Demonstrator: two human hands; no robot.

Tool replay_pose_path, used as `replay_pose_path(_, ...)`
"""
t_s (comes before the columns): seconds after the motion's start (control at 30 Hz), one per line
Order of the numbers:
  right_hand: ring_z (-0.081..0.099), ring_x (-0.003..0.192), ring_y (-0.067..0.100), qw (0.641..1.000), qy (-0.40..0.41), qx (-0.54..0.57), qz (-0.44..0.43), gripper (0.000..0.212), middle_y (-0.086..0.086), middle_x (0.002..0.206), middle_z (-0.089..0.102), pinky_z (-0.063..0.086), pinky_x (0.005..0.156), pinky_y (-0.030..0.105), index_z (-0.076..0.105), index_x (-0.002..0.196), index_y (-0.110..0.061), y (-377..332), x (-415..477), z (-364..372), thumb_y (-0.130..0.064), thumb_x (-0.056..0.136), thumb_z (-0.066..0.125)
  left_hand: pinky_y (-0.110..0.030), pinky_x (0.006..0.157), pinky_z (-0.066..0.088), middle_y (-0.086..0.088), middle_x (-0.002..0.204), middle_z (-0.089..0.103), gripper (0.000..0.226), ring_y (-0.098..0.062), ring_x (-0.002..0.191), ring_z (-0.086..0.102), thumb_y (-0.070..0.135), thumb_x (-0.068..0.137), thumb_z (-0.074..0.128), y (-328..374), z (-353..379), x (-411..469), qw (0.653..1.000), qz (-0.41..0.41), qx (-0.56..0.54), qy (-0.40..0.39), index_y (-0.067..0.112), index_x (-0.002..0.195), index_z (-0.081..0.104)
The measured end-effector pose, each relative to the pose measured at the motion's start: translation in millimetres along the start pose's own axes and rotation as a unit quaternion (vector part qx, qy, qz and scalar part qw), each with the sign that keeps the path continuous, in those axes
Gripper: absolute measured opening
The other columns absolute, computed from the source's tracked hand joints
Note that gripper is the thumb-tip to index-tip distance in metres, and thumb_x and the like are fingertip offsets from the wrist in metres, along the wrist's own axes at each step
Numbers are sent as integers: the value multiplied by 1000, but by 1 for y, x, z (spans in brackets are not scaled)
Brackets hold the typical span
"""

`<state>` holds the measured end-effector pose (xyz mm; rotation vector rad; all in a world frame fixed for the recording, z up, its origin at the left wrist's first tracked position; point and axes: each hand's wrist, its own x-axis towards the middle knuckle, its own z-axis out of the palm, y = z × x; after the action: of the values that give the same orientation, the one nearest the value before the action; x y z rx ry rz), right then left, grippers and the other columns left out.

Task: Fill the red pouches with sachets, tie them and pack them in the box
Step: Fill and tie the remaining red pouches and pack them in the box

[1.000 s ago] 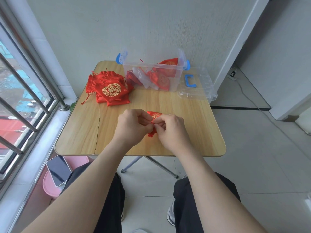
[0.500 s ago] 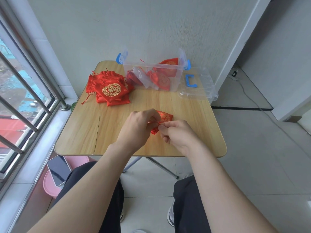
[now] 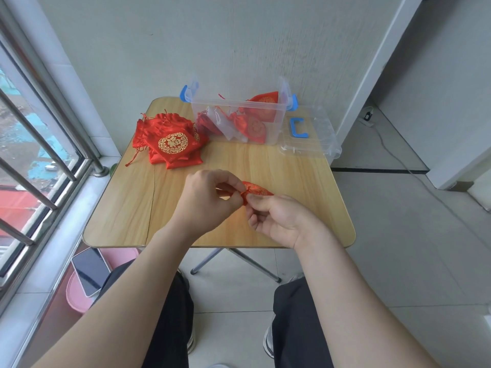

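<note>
**Both hands pinch the neck of one red pouch**

A small red satin pouch with gold print (image 3: 257, 189) is held just above the middle of the light wooden folding table (image 3: 127, 208). Its gathered neck points left, between the two hands. The left hand (image 3: 207, 200) is curled, its fingertips pinching at the neck and cord. The right hand (image 3: 281, 221), palm turned up, nips the same neck between thumb and forefinger, and the pouch body shows beyond its fingers.

At the far left lies a heap of flat red satin pouches (image 3: 170, 140). The top one bears a gold character inside a round ornament, too small to read surely. At the far edge, the clear plastic box with blue latches (image 3: 275, 120) holds more pouches.

A second ago the hands were close together and hid most of the pouch. They are now drawn apart.
</note>
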<state>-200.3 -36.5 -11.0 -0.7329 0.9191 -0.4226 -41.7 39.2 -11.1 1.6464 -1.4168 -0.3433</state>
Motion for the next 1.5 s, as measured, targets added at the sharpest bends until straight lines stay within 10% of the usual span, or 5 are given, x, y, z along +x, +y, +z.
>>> replay_pose_path(0.7,64,64,14,997,34,-62,-29,3,10,76,69,51,56,21,73,97,2,3,5,4,4,97,71,-33,76,61,9,84,71,9,-6,78,68,25,82,69,-12,2,-2,991,48,102,-69,18,81,74)
replay_pose_path(1.03,62,66,15,985,66,-149,-50,13,16,92,72,51,55,22,75,109,8,7,9,2,2,98,71,-30,57,35,-1,66,63,36,-27,66,59,45,82,53,-9,12,-2,951,8,284,-119,14,65,63)
replay_pose_path(1.3,66,65,14,984,77,-147,-59,12,12,84,72,53,57,23,75,108,5,6,9,0,1,97,74,-33,63,59,11,63,72,28,-10,61,68,52,70,62,1,3,-3,988,-71,130,-38,29,72,79)
replay_pose_path(1.5,65,67,15,984,81,-145,-70,9,13,87,73,54,60,24,73,106,2,5,6,4,1,97,74,-44,72,53,-19,77,73,52,-31,78,66,34,97,42,7,-3,3,968,-239,6,-75,-10,85,69)
